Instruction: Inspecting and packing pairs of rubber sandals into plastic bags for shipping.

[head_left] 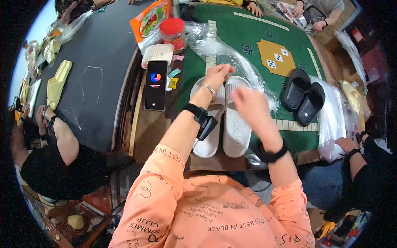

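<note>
A pair of pale grey slide sandals, a left slide (209,138) and a right slide (236,138), lies side by side before me with the straps away from me. My left hand (218,77) hovers over the straps, its fingertips pinched together; whatever is between them is too small to make out. Above the right slide's strap is my right hand (253,105), slightly blurred, with its fingers curled in and their tips hidden. Clear plastic wrap (231,56) stretches across the table just behind both hands.
Black slides (304,97) lie to the right beside stacked clear plastic sleeves (332,120). On the left are a phone (156,87), a white tub (158,55), a red-lidded jar (172,35) and a yellow slide (58,84) on a dark table. Other people's hands (346,145) work around the tables.
</note>
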Demonstrator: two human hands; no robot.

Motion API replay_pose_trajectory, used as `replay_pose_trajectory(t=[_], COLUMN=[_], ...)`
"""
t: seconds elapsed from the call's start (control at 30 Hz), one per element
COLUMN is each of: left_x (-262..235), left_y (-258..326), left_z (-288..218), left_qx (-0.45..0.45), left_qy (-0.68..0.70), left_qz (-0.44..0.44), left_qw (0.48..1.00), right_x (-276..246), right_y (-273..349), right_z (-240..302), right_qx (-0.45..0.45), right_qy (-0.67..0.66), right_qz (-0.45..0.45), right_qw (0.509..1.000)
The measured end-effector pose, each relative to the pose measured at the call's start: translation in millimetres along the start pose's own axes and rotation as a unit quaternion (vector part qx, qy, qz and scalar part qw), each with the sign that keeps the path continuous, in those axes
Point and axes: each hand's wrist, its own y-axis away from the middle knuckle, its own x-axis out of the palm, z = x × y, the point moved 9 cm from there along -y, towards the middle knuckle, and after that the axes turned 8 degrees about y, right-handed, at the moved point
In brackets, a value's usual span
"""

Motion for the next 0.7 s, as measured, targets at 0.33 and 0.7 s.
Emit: replay_pose_trajectory(t=[0.33,0.7], left_x=[-7.2,-19.2], left_y=[-2.1,0.8], left_z=[5.7,14.9], left_qx=[0.048,0.010], left_qy=[0.151,0.222], left_qz=[0.006,-0.031], left_qw=[0.987,0.975], right_x=[76.2,67.7], right_y=[-79.8,-69.0], right_z=[-68.0,-62.3], right_qx=[0.067,0.044], right_qy=[-0.421,-0.383], right_qz=[-0.091,-0.163], right_qw=[0.900,0.908])
